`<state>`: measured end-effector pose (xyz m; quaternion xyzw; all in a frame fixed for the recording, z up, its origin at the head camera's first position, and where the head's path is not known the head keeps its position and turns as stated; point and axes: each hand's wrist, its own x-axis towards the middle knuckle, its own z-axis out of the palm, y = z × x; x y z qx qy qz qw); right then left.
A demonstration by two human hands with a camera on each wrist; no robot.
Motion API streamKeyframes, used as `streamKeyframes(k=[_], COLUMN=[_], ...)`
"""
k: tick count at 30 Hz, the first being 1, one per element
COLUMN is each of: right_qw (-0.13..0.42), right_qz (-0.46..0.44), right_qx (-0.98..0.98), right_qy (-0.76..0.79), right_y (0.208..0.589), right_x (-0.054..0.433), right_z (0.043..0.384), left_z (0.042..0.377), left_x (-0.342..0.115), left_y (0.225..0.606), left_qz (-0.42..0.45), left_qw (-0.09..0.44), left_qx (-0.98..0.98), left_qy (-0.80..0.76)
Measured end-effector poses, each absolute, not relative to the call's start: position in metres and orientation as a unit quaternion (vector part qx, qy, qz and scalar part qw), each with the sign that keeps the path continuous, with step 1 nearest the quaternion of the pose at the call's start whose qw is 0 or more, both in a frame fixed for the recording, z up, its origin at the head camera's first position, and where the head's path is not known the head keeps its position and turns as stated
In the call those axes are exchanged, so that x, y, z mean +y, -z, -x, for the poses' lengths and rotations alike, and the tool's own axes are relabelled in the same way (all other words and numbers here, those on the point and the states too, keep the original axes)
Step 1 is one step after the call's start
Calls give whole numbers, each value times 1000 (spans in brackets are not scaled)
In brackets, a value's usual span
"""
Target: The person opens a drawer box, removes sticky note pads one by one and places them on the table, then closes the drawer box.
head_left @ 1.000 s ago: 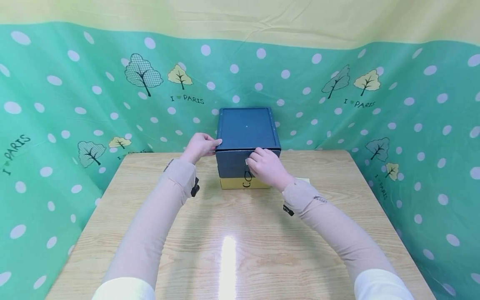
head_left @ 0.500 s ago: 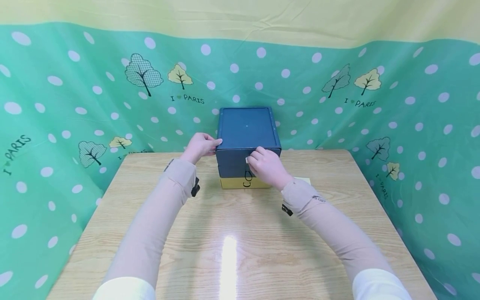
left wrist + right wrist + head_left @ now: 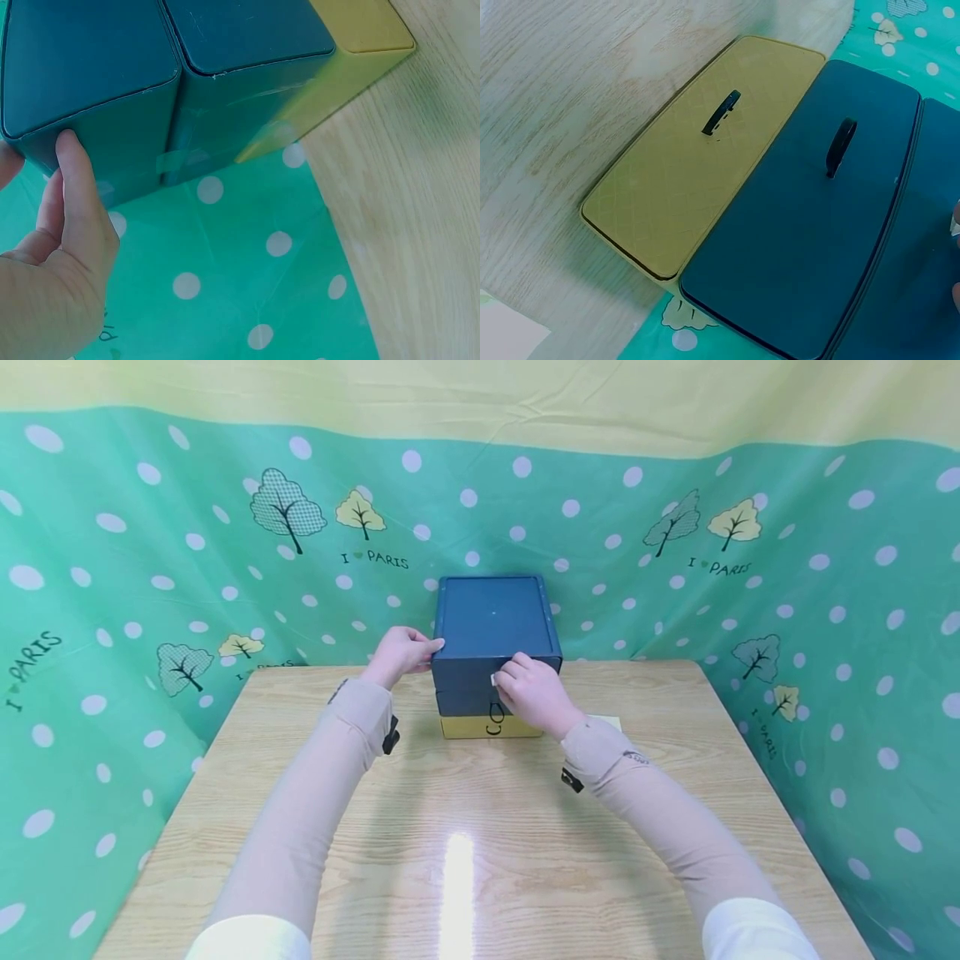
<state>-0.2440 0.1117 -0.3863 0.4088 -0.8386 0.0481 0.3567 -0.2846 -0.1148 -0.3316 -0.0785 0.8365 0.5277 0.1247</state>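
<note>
Blue drawers [image 3: 461, 685] | left grip [image 3: 401, 653] unclenched, touching | right grip [image 3: 536, 695] pinching white tab [image 3: 494, 680] | curtain [image 3: 495, 497] behind, paper [image 3: 607, 722] beside

Head view: bright, even lt. Long white glare strip [image 3: 458, 897] at 6 o'clock on table [image 3: 555, 893]; soft shadows [image 3: 378, 852] by arms [image 3: 300, 827], approx. 5 & 7 o'clock. Stretch nr edges. L wrist view: dimmer, greenish, sl. soft. R wrist view: hazy, table pale at 10–11 o'clock.

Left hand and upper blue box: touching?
Touching: the left wrist view shows the left hand with one of its fingers against the side of the upper blue box.
</note>
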Motion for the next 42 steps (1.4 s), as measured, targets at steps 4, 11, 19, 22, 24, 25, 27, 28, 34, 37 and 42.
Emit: streamKeyframes(k=[4,11,19,22,24,25,27,28,34,37,42], right_qw=[359,339,343,351,353,353,352,351,342,333,329], right_qz=[-410,-401,-395,-394,-392,-392,-391,-391,-391,-388,-388], right_qx=[-836,-847,-847,-845,-845,-845,-846,-846,-849,-854,-855], right_qy=[-63,-85,-93,-91,-90,-90,-91,-92,-97,-97,-96], right_y=[390,395,398,399,399,399,399,399,400,401,401], right_x=[113,112,112,113,113,113,113,113,115,116,119], right_z=[244,244,244,244,244,244,244,244,242,242,241], left_z=[284,283,283,283,283,284,285,285,285,286,288], left_x=[-115,-114,-114,-114,-115,-115,-115,-115,-115,-115,-115], left_y=[332,332,331,331,331,331,332,332,333,333,334], left_qz=[80,81,82,82,83,83,84,84,86,85,85], left_qw=[124,120,122,123,123,123,122,122,124,125,120], left_qx=[839,840,840,839,837,837,837,836,835,835,837], left_qy=[-524,-523,-523,-524,-526,-526,-527,-528,-529,-530,-527])
